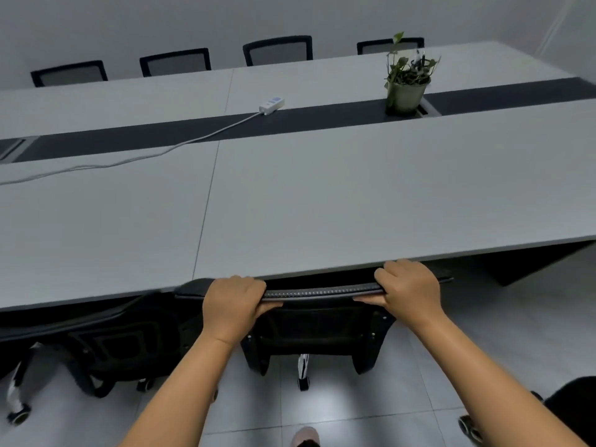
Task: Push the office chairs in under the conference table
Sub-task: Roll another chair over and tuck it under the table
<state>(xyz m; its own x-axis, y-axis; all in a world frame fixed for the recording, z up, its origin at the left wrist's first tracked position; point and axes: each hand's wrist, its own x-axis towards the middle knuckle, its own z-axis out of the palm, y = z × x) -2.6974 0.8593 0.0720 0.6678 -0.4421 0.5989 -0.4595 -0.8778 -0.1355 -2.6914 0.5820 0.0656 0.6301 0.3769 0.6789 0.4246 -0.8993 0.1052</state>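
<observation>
Both hands, left hand (232, 304) and right hand (409, 287), grip the black chair (322, 321) by its curved top rail, which touches the smooth grey table (322, 201) edge.

A potted plant (407, 82) is set near the counter's far right corner. A white power strip (272, 105) is laid mid-counter, its cord (129, 160) trailed to the left edge.

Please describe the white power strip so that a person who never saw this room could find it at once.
Look at the long grey conference table and follow the dark strip that runs down its middle. The white power strip lies at the far edge of that strip, left of the potted plant. It is the only white thing on the table, with a pale cable trailing off to the left.
</observation>
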